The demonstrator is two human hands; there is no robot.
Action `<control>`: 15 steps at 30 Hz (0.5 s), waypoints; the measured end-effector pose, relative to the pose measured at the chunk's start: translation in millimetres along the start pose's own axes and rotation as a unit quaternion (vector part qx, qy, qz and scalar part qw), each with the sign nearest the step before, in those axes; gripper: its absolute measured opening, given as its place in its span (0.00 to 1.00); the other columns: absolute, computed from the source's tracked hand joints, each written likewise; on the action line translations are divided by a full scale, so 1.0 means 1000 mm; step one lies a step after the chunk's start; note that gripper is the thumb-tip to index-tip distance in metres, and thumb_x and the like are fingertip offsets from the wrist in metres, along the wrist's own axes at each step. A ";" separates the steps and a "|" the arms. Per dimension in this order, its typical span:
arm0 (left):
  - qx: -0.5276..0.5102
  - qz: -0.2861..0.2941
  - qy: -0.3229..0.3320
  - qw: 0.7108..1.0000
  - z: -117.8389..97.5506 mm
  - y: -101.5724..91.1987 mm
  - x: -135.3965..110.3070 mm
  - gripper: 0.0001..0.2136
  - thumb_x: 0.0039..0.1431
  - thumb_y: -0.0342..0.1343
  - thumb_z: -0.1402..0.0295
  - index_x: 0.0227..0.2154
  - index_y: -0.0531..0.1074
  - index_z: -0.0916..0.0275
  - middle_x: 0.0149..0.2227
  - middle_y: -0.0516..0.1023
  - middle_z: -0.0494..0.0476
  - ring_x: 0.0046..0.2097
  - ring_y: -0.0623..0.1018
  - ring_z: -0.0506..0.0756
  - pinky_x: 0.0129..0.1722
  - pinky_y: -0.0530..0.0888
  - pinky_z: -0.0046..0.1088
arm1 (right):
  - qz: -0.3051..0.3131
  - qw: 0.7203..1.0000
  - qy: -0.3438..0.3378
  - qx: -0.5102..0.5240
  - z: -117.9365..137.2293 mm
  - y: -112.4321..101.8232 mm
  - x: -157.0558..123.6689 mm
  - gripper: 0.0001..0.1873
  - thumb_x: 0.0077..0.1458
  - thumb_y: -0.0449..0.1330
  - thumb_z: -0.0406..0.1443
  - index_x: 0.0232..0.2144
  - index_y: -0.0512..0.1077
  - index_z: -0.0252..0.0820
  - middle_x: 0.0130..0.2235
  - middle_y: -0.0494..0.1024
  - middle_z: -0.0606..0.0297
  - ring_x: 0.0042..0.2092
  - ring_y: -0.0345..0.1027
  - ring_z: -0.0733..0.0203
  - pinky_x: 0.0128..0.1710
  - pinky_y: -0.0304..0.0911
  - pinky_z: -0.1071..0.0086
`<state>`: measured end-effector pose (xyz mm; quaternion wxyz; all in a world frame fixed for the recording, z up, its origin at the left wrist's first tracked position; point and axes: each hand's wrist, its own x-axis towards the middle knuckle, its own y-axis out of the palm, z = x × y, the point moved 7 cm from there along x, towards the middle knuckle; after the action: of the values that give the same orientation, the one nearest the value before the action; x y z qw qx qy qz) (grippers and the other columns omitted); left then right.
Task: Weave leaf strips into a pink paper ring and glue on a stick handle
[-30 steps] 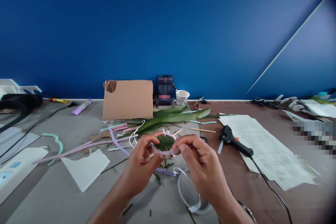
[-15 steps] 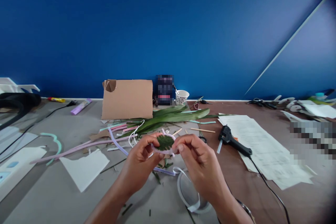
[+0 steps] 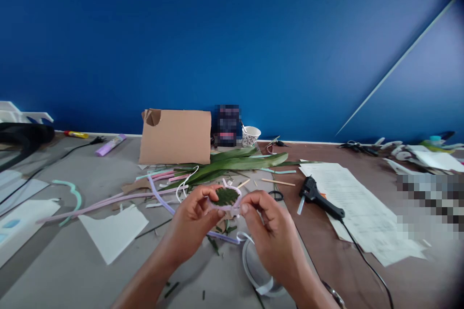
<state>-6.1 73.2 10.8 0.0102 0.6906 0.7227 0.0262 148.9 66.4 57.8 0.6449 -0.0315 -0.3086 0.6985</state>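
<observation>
Both my hands hold a small round piece [image 3: 226,196] above the table: a green leaf disc ringed with a pale pink strip. My left hand [image 3: 194,219] pinches its left edge with curled fingers. My right hand [image 3: 270,234] pinches its right edge between thumb and forefinger. Under my hands lie green leaf scraps, a lilac strip [image 3: 159,199] and a white paper loop [image 3: 259,270].
Long green leaves [image 3: 239,161] lie behind the piece, with a cardboard sheet [image 3: 176,136] and a paper cup [image 3: 251,135] against the blue wall. A black glue gun [image 3: 319,199] with its cord rests on printed papers [image 3: 357,207] at right. White cut paper [image 3: 112,231] lies at left.
The view has shifted slightly. My hands have lowered a little and drawn closer together around the leaf piece, still gripping it.
</observation>
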 end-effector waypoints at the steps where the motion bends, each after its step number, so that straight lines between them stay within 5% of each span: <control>1: -0.006 0.000 -0.002 1.000 0.001 0.000 0.000 0.10 0.45 0.63 0.67 0.28 0.67 0.61 0.48 0.76 0.59 0.35 0.72 0.51 0.27 0.66 0.24 | 0.004 1.000 -0.001 0.002 -0.001 0.002 0.000 0.09 0.58 0.51 0.33 0.28 0.68 0.41 0.24 0.68 0.69 0.25 0.60 0.67 0.23 0.54 0.76; 15: 0.034 -0.016 0.012 0.999 0.002 0.000 -0.002 0.06 0.48 0.60 0.70 0.28 0.67 0.60 0.48 0.76 0.56 0.26 0.64 0.46 0.28 0.64 0.24 | -0.006 1.000 0.015 -0.008 -0.006 0.007 0.001 0.08 0.56 0.52 0.34 0.26 0.67 0.41 0.21 0.65 0.72 0.22 0.56 0.68 0.22 0.52 0.76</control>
<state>-5.9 71.3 9.2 -0.0216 0.6786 0.7341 0.0096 145.1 69.6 49.4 0.6537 -0.0453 -0.3045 0.6913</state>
